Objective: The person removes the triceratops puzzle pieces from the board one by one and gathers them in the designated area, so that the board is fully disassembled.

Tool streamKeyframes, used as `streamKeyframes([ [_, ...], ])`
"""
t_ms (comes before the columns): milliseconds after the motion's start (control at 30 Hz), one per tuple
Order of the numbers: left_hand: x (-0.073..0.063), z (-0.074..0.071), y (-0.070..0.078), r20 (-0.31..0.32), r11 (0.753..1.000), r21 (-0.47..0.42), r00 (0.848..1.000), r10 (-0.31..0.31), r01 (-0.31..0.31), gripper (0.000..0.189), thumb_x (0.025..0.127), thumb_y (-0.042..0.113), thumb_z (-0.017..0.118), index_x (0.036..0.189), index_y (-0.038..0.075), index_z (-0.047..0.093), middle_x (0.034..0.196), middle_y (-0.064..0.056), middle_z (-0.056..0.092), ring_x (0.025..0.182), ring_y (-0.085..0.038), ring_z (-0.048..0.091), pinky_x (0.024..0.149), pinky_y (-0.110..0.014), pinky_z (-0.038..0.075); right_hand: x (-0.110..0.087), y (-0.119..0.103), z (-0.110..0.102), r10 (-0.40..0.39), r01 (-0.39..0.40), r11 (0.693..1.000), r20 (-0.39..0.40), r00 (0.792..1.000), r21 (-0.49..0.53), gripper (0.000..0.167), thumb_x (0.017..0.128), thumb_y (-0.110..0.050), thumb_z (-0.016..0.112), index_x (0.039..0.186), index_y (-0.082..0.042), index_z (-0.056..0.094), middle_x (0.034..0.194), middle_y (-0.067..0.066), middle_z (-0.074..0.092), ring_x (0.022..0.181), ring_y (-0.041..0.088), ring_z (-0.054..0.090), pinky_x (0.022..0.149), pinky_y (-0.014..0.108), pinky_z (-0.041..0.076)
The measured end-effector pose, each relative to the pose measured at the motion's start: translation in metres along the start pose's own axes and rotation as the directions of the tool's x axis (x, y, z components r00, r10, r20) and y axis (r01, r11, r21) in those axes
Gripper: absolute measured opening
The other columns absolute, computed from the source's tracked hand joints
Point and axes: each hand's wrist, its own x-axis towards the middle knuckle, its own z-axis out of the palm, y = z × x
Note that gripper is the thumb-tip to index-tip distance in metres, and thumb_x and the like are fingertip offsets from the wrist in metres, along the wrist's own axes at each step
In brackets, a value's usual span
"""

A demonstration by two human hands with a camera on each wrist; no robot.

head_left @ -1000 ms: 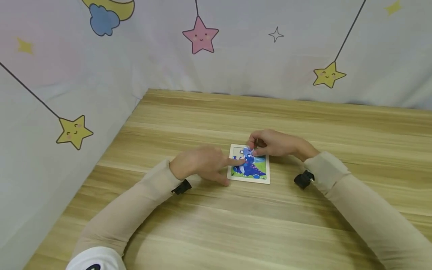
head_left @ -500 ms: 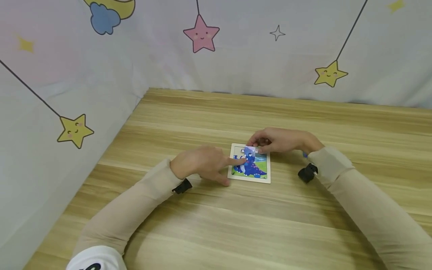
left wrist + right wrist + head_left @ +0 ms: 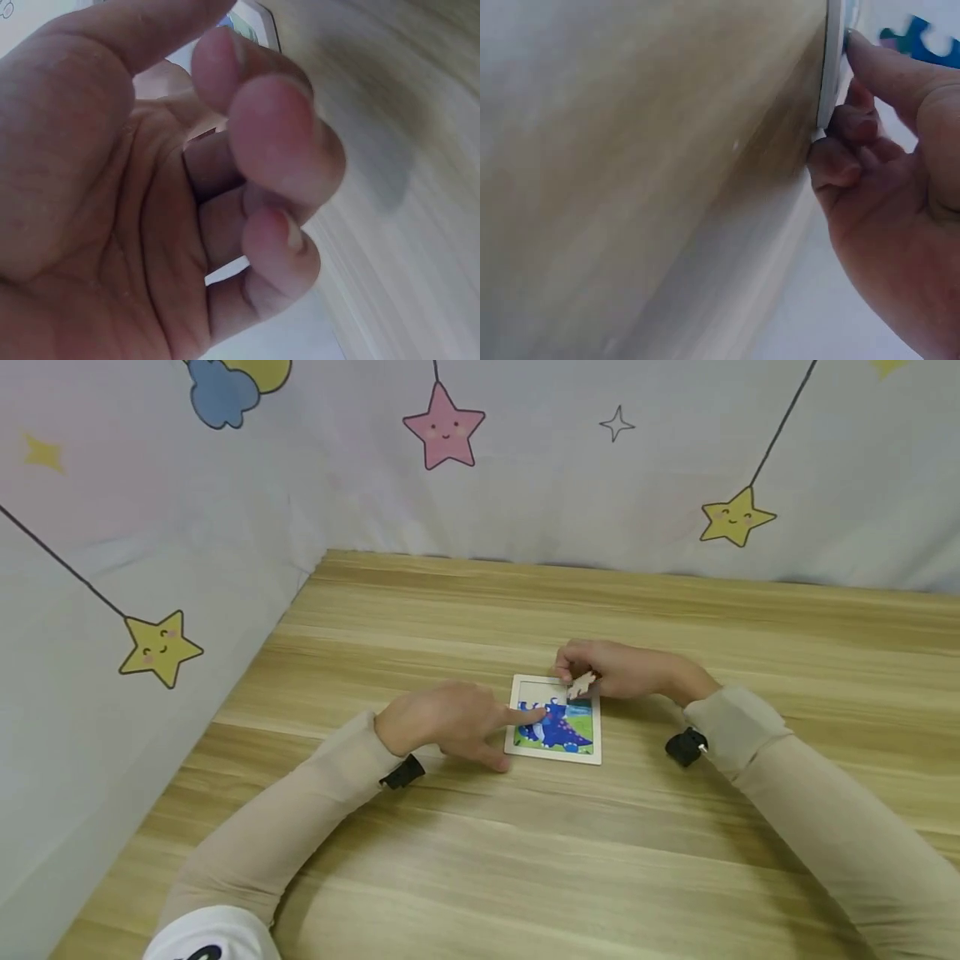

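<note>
A small square jigsaw puzzle (image 3: 558,735) of a blue dinosaur lies flat on the table in a pale frame (image 3: 555,761). Its top strip shows bare backing. My left hand (image 3: 457,722) reaches in from the left, its straight index finger resting on the dinosaur and the other fingers loosely bent. At the top right corner, my right hand (image 3: 626,670) pinches a loose puzzle piece (image 3: 581,685), tilted up with its pale side showing in the head view. In the right wrist view, blue and green show on the puzzle piece (image 3: 930,46) beyond the thumb.
The wood-grain table (image 3: 525,860) extends around the puzzle on all sides. Behind and to the left hangs a pale cloth (image 3: 540,502) printed with stars. A black wrist camera (image 3: 686,747) sits under the right cuff, another wrist camera (image 3: 402,772) under the left.
My right hand has lifted a piece from the puzzle's top row, baring the backing there, and tilted it up at the right corner. The left index finger stays in place.
</note>
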Motion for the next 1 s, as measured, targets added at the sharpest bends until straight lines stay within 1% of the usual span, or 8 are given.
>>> streamKeyframes([
  [67,0.0,0.0,0.0,0.0,1.0,-0.004,1.0,-0.005,0.005,0.081,0.094,0.056,0.062,0.16,0.037,0.018,0.061,0.005,0.027,0.053,-0.01,0.025,0.053,-0.027,0.027,0.0,-0.001,0.001,-0.029,0.028,0.999,-0.018,0.999,-0.026,0.033,0.088,0.02,0.054,0.101,-0.009,0.058,0.104,0.006,0.054,0.094,0.022,0.052,0.082,0.035,0.045],
  [133,0.0,0.0,0.0,-0.002,1.0,-0.002,1.0,-0.006,0.006,0.081,0.094,0.056,0.061,0.16,0.037,0.018,0.061,0.005,0.027,0.053,-0.01,0.024,0.053,-0.027,0.027,-0.002,-0.001,0.0,-0.037,0.036,0.998,-0.026,0.999,-0.055,0.037,0.086,0.02,0.053,0.102,-0.011,0.063,0.102,0.005,0.056,0.089,0.021,0.05,0.078,0.034,0.044],
  [333,0.001,0.0,0.002,-0.006,1.0,-0.02,1.0,0.002,-0.002,0.081,0.095,0.056,0.062,0.16,0.036,0.017,0.058,0.006,0.028,0.049,-0.009,0.024,0.051,-0.026,0.028,-0.012,-0.003,-0.005,-0.015,0.013,0.995,-0.02,1.0,-0.099,0.007,0.098,-0.009,0.065,0.102,-0.013,0.069,0.098,0.0,0.06,0.089,0.017,0.055,0.083,0.036,0.05],
  [400,0.001,0.0,0.003,-0.002,0.999,-0.032,1.0,-0.001,0.001,0.082,0.094,0.055,0.062,0.16,0.036,0.017,0.056,0.006,0.029,0.047,-0.008,0.025,0.05,-0.026,0.029,-0.016,-0.005,-0.007,0.003,-0.006,0.996,-0.03,1.0,-0.092,0.007,0.1,-0.017,0.064,0.103,-0.013,0.069,0.097,-0.002,0.062,0.09,0.017,0.057,0.084,0.036,0.05],
  [500,0.0,0.001,0.002,-0.001,0.999,-0.041,1.0,-0.007,0.007,0.082,0.095,0.055,0.062,0.16,0.035,0.017,0.055,0.006,0.03,0.046,-0.008,0.026,0.05,-0.025,0.03,-0.023,-0.007,-0.011,0.029,-0.033,0.996,-0.054,0.998,-0.082,0.013,0.103,-0.024,0.06,0.101,-0.015,0.07,0.094,-0.002,0.063,0.087,0.017,0.056,0.079,0.034,0.049],
  [667,0.001,0.0,0.005,0.007,0.998,-0.068,1.0,-0.002,0.002,0.081,0.095,0.051,0.064,0.16,0.034,0.018,0.054,0.005,0.034,0.043,-0.008,0.035,0.05,-0.025,0.036,-0.056,-0.002,-0.023,0.103,-0.11,0.992,-0.108,0.989,-0.067,0.019,0.104,-0.028,0.057,0.096,-0.014,0.068,0.087,0.002,0.06,0.08,0.018,0.053,0.067,0.031,0.045],
  [833,0.001,0.0,0.006,0.005,0.996,-0.085,1.0,0.015,-0.014,0.082,0.096,0.048,0.065,0.161,0.031,0.019,0.051,0.005,0.033,0.042,-0.01,0.039,0.052,-0.025,0.041,-0.099,0.01,-0.038,0.196,-0.207,0.977,-0.161,0.967,-0.053,0.017,0.103,-0.03,0.059,0.098,-0.015,0.066,0.09,0.004,0.064,0.082,0.02,0.058,0.068,0.032,0.048],
  [1000,0.001,0.0,0.005,0.017,0.992,-0.122,1.0,0.007,-0.005,0.08,0.096,0.047,0.064,0.161,0.032,0.018,0.051,0.006,0.033,0.042,-0.011,0.045,0.057,-0.027,0.045,-0.144,0.025,-0.05,0.253,-0.276,0.957,-0.206,0.945,-0.088,0.011,0.102,-0.024,0.061,0.098,-0.015,0.067,0.095,0.0,0.064,0.087,0.017,0.06,0.071,0.031,0.048],
])
